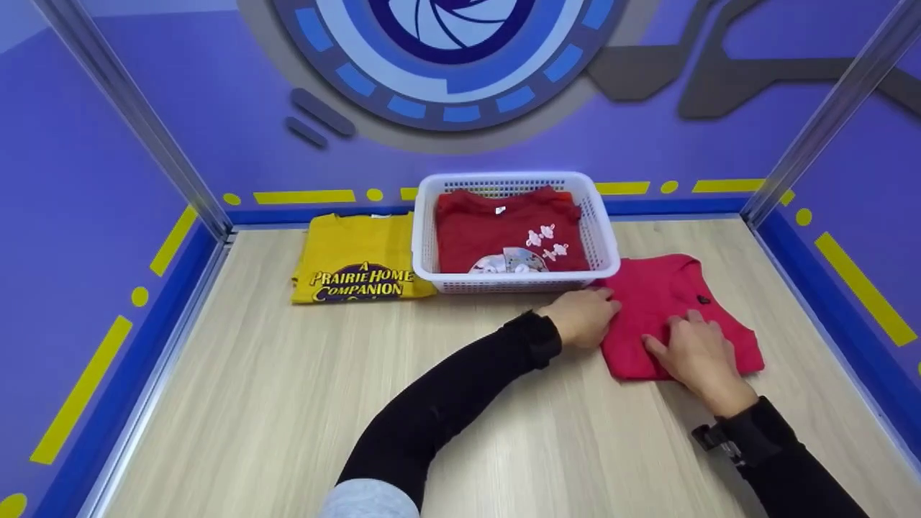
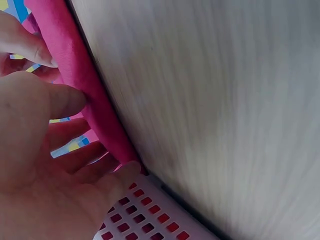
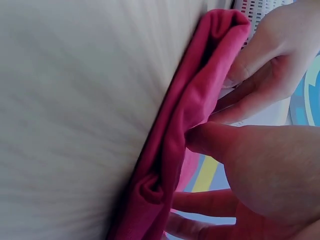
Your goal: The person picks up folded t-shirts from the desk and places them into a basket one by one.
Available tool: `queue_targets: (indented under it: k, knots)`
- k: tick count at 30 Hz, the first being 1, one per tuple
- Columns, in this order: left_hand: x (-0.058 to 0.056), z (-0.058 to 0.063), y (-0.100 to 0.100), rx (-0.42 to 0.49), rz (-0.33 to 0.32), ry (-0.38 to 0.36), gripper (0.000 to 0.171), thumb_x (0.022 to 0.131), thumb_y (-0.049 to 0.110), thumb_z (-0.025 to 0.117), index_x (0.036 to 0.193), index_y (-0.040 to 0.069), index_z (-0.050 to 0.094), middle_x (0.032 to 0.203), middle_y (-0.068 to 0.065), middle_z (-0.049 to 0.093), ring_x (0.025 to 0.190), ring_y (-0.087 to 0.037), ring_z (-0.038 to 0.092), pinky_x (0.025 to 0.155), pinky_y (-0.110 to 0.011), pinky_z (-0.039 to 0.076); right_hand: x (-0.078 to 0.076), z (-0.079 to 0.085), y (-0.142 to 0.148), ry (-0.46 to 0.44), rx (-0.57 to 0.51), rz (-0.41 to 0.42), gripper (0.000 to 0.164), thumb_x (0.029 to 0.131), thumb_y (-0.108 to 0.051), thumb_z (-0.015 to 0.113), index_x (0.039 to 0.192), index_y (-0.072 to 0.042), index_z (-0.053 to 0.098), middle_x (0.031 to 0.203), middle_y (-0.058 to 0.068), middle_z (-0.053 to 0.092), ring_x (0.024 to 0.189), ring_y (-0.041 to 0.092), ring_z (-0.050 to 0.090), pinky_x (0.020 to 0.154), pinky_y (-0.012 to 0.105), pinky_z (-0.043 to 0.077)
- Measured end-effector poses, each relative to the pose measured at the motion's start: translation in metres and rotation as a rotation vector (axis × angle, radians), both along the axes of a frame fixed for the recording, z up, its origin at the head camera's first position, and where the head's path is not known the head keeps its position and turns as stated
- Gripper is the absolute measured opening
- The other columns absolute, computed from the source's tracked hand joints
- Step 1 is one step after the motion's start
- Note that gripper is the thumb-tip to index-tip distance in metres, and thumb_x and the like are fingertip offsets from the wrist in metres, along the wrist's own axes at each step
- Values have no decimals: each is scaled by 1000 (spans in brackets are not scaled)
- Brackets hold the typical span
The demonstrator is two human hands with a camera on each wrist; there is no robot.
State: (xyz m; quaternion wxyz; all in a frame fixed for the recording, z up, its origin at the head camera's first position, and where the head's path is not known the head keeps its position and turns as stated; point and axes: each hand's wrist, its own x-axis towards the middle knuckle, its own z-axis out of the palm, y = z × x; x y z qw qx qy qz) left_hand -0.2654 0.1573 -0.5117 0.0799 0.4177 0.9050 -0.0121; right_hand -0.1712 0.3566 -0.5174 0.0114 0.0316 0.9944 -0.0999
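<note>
A folded pink-red T-shirt (image 1: 651, 288) lies on the table just right of a white basket. My left hand (image 1: 581, 316) touches the shirt's left edge beside the basket's front right corner. In the left wrist view its thumb (image 2: 67, 101) lies against the folded side, with the other fingers spread over the cloth. My right hand (image 1: 698, 352) rests on the shirt's lower part, fingers loosely bent on top. The right wrist view shows that thumb (image 3: 207, 139) against the layered front fold (image 3: 172, 145). Neither hand lifts the shirt.
The white perforated basket (image 1: 608, 252) stands against the back wall, holding a folded dark red shirt (image 1: 475, 234) with orange cloth beneath. Left of it lies a folded yellow shirt (image 1: 345, 248) with printed lettering. Blue-purple panels (image 1: 144, 216) with metal posts enclose the table (image 1: 302, 403).
</note>
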Motion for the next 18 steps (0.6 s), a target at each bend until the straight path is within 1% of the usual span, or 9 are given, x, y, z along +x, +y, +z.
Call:
queue_targets:
  k: [3, 6, 8, 10, 11, 13, 15, 16, 18]
  knots:
    - [5, 1, -3, -13, -12, 28, 46, 110, 27, 57, 155, 24, 63, 159, -1, 59, 144, -18, 62, 119, -31, 53, 5, -1, -1, 9, 10, 6, 54, 97, -38, 80, 117, 11, 69, 114, 36, 59, 100, 61, 62, 77, 74, 59]
    - [12, 4, -5, -43, -21, 30, 45, 110, 28, 58, 154, 25, 65, 152, 0, 61, 139, -18, 63, 115, -32, 56, 12, -1, -2, 24, 17, 26, 53, 97, -36, 81, 118, 11, 70, 112, 35, 60, 96, 58, 63, 76, 72, 60]
    - [16, 8, -7, -51, -31, 22, 40, 110, 27, 58, 149, 26, 68, 147, 0, 64, 135, -18, 65, 112, -33, 58, 18, 1, -3, 20, 21, 43, 53, 97, -36, 82, 120, 10, 71, 110, 34, 61, 93, 55, 63, 74, 70, 61]
    - [20, 12, -9, -42, -52, 20, 34, 110, 26, 57, 141, 25, 73, 140, 0, 68, 129, -18, 68, 108, -33, 60, 24, 4, -3, 8, 21, 58, 53, 95, -36, 83, 121, 9, 72, 107, 31, 62, 88, 50, 64, 70, 66, 61]
    - [21, 15, -9, -31, -63, 25, 32, 110, 25, 57, 137, 25, 75, 137, 1, 70, 127, -18, 69, 107, -33, 60, 27, 6, -3, 5, 16, 62, 52, 95, -36, 84, 119, 9, 73, 103, 29, 62, 86, 48, 64, 68, 64, 60]
    - [22, 20, -8, -4, -85, 44, 29, 111, 21, 57, 132, 24, 77, 132, 1, 72, 123, -18, 71, 105, -32, 61, 31, 9, -4, 28, 3, 65, 47, 95, -35, 85, 108, 9, 73, 95, 26, 62, 78, 42, 63, 63, 58, 58]
    - [19, 24, -4, 16, -107, 62, 30, 111, 18, 58, 133, 23, 77, 131, 1, 73, 122, -17, 71, 106, -29, 59, 33, 10, -5, 66, -7, 64, 43, 95, -32, 85, 97, 9, 70, 88, 25, 59, 72, 40, 62, 59, 55, 56]
    - [16, 24, -2, 21, -109, 64, 31, 110, 16, 59, 136, 22, 76, 133, 1, 73, 123, -16, 70, 108, -28, 58, 33, 9, -6, 84, -8, 62, 42, 96, -31, 84, 92, 8, 69, 85, 25, 58, 71, 41, 62, 58, 55, 56]
    - [10, 21, 4, 32, -111, 64, 35, 110, 14, 61, 141, 21, 74, 139, 1, 71, 126, -15, 69, 111, -26, 55, 32, 6, -7, 103, -1, 48, 41, 97, -29, 83, 86, 7, 65, 83, 26, 57, 69, 44, 61, 57, 56, 56]
